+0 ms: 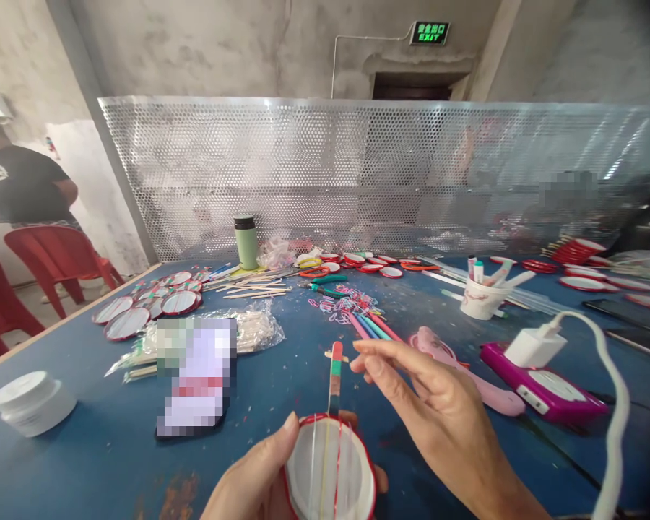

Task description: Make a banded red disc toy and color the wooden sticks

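Note:
In my left hand (265, 462), closed at the bottom middle, is a round white disc with a red rim (314, 469). Thin strands run lengthwise over its face, one of them red. A flat stick (336, 368) banded in red, green and brown sticks up past its far edge. Just right of that stick's tip is my right hand (427, 404), thumb and forefinger drawn together; anything between them is too small to name. A small pale wooden piece (329, 354) shows crosswise by the tip. Behind my right hand lies a pink tool resembling a glue gun (495, 393).
Left are a white jar (32, 404), a phone (198, 383), bagged sticks (257, 328) and red-rimmed discs (127, 323). Beyond lie pliers (325, 290) and a green tumbler (245, 244). Right stand a pen cup (481, 300) and a purple power strip (557, 393) with a cabled charger (535, 347).

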A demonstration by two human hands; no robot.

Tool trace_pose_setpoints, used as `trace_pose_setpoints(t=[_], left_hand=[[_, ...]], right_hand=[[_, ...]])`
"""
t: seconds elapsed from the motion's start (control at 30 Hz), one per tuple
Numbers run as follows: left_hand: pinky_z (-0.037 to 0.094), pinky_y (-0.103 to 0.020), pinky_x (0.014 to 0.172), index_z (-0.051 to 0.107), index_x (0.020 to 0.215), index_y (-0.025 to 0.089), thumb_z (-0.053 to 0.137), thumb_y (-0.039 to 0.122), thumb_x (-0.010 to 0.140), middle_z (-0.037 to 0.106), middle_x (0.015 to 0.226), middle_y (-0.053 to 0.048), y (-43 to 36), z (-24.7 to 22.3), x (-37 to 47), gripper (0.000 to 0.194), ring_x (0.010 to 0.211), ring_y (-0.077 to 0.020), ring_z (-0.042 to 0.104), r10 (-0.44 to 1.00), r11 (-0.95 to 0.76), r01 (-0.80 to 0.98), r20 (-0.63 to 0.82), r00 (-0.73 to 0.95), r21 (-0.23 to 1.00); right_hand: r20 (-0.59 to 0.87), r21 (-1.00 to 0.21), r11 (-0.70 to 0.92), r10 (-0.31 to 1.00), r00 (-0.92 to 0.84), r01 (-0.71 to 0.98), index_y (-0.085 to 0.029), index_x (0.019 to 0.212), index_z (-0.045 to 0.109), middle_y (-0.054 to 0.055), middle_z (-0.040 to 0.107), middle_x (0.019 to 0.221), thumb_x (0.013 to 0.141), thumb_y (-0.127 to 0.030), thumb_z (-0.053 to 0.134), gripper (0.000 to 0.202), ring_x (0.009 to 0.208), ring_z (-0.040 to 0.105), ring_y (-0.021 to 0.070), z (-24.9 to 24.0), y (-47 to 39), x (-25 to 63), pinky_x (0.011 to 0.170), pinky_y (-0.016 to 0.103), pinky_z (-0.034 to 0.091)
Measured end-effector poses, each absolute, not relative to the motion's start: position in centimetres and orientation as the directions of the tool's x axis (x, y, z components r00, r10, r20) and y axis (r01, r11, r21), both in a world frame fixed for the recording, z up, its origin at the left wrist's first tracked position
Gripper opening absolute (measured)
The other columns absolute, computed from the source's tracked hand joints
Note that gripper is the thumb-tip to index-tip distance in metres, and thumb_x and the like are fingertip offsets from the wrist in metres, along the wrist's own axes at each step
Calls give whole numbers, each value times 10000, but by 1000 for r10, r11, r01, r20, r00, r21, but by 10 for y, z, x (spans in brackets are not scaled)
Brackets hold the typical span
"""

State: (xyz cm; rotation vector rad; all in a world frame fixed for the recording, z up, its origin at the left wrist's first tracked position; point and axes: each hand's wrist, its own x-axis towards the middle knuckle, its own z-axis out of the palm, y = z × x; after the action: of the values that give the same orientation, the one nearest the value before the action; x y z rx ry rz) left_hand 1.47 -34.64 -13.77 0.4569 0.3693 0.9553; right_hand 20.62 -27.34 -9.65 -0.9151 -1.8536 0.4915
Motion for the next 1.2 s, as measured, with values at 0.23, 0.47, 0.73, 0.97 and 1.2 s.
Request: trace_pose_setpoints(t=[0.23,0.47,0.73,0.97,1.2], left_hand=[[534,-412,903,698,1253,111,551,492,988,741,1185,-196,-337,-140,12,486,1022,-330,738,875,434,-705,-77,477,561],[587,-423,830,693,1214,73,432,437,1050,747,1101,-207,-336,-124,7,477,912,-287,745,918,368,-625,-163,361,689],[599,-460,845,674,1244,113,526,457,1015,728,1058,-167,-332,-118,15,439,912,-259,712,902,369,-494,-173,396,787],[545,-304,728,743,1108,150,591,465,960,740,922,-91,-313,-96,-5,380,757,-193,671,995,-66,150,55,79,986],[468,-283,672,765,1073,191,616,332,950,736,807,-56,-293,-83,-12,240,685,-178,644,956,-274,546,284,69,792]], right_hand=[[620,-599,670,734,-276,437,-283,949,768,-48,800,813,969,-303,605,166,700,766,99,-116,-284,212,663,101,571],[430,-693,583,806,-407,424,-250,918,741,-44,710,685,1039,-406,496,315,565,649,86,-119,-287,214,572,138,506],[180,-783,411,868,-463,467,-257,930,704,-12,733,852,1024,-560,474,392,816,664,139,-126,-290,216,756,194,497],[28,-907,235,862,-505,351,-207,857,668,-28,573,630,1004,-644,443,513,517,440,85,-120,-291,216,449,196,316],[78,-845,342,840,-537,411,-221,823,701,-4,624,615,1022,-599,438,501,582,551,125,-122,-289,218,493,207,384]])
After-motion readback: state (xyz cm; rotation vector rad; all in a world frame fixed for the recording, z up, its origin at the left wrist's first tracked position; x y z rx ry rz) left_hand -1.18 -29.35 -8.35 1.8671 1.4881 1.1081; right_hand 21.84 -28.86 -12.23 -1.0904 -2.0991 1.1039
